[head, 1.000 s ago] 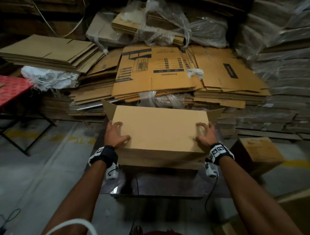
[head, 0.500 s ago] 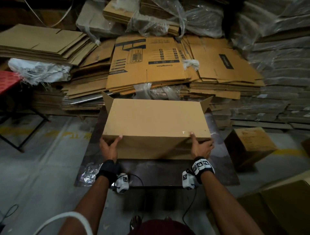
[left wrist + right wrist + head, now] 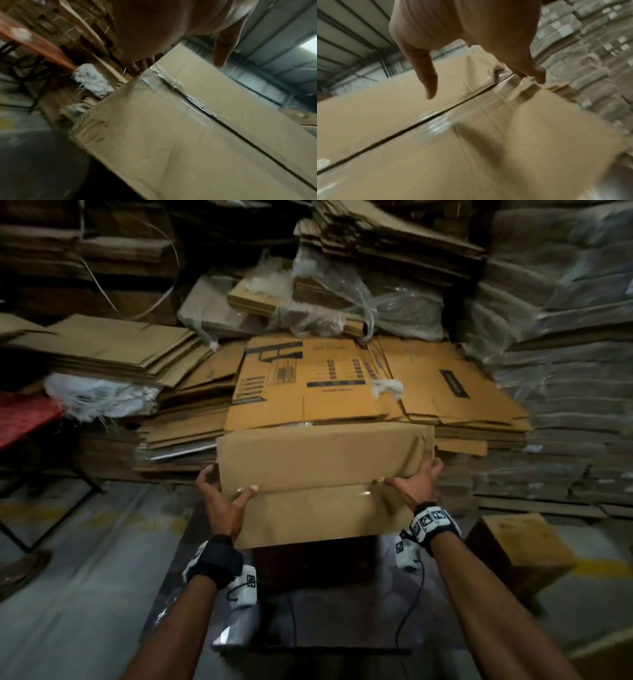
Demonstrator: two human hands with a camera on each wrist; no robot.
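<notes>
A plain brown cardboard box (image 3: pixel 322 460) is held up off the floor and tipped, so its face with the clear-taped seam (image 3: pixel 308 489) is turned toward me. My left hand (image 3: pixel 222 501) grips its left edge, thumb on the taped face and fingers round the side. My right hand (image 3: pixel 414 484) grips the right edge the same way. The left wrist view shows the box (image 3: pixel 154 135) with the taped seam (image 3: pixel 197 100) below my left hand (image 3: pixel 171 27). The right wrist view shows the box (image 3: pixel 436 148) under my right hand (image 3: pixel 471 33), thumb hanging over the face.
Stacks of flattened cartons (image 3: pixel 308 385) rise right behind the box. Plastic-wrapped stacks (image 3: pixel 565 405) fill the right side. A small brown box (image 3: pixel 520 553) stands on the floor at right. A red-topped table (image 3: pixel 24 416) is at left. A dark board (image 3: pixel 308 611) lies on the floor below the box.
The box has come up off the dark board and tipped, its taped face turning toward me. My hands went from its top to its near edge, then to its two side edges.
</notes>
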